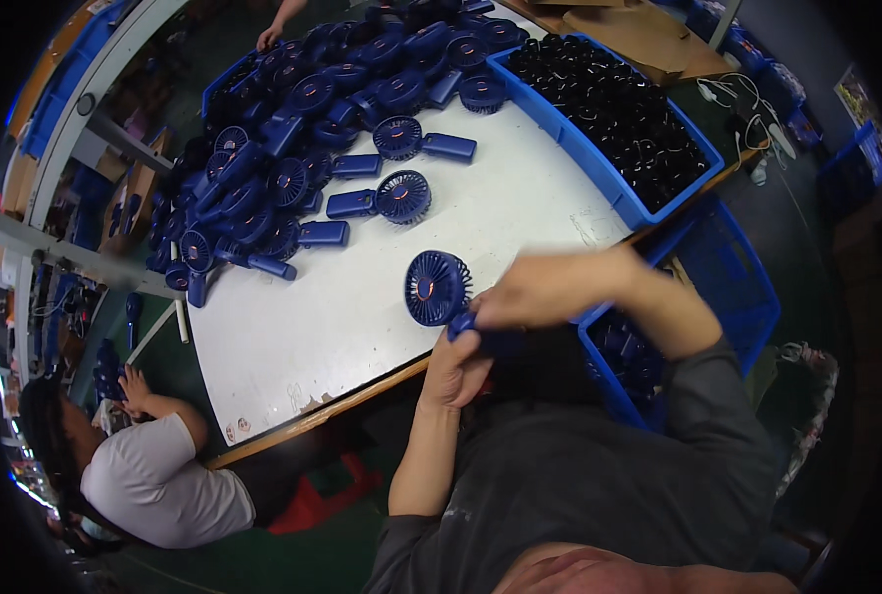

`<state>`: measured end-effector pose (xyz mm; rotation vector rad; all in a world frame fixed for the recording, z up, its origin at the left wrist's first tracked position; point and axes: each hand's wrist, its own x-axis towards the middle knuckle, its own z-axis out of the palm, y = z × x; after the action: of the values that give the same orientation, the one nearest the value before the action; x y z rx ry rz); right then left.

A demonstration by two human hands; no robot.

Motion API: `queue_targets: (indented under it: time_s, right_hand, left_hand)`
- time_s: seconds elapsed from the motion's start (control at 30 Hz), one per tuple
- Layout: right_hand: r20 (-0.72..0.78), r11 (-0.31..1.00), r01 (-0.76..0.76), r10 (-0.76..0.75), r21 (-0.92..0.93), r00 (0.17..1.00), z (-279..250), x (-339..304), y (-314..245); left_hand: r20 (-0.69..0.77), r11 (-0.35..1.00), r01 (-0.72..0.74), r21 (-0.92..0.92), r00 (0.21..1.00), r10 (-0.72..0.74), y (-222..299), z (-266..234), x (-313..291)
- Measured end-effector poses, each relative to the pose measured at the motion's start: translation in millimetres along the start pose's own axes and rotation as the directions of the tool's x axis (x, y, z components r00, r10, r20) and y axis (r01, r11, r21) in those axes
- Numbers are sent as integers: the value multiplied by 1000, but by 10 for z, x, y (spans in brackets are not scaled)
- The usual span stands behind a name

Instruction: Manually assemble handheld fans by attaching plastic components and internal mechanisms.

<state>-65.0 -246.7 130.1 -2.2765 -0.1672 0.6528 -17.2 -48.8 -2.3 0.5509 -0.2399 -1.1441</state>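
A dark blue handheld fan [437, 288] with a round slatted head is held up near the front edge of the white table. My left hand [452, 372] is closed around its handle, which is mostly hidden. Right at the fan's neck is my right hand [535, 289], smeared by motion, its fingers too blurred to make out. Beyond on the table lie more blue fans, the nearest one [402, 197] flat with its handle pointing left, another [398, 138] with its handle to the right.
A large heap of blue fans [312, 94] covers the table's far left. A blue bin [649, 213] of small black parts stands at the right. Below it is a blue crate [758, 287] holding blue items. A person in a white shirt [164, 480] sits left; another person's hand [269, 38] reaches in behind the heap.
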Motion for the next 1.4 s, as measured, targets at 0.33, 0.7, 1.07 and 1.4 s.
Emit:
queue_targets:
  time_s: [0.33, 0.7, 1.07, 1.4]
  right_hand:
    - [-936, 778, -605, 67, -167, 345, -1165, -449, 2456]
    - [-750, 891, 366, -45, 269, 660, 976, 317, 368]
    - [-673, 849, 449, -506, -278, 540, 582, 510, 223]
    - [-655, 924, 145, -355, -353, 667, 1034, 510, 83]
  left_hand:
    - [-43, 978, -108, 180, 992, 118, 245, 2, -128]
    - [-301, 937, -152, 316, 920, 250, 209, 44, 142]
    - [-90, 961, 46, 272, 996, -22, 274, -69, -154]
    - [-425, 993, -89, 81, 898, 115, 118, 11, -29]
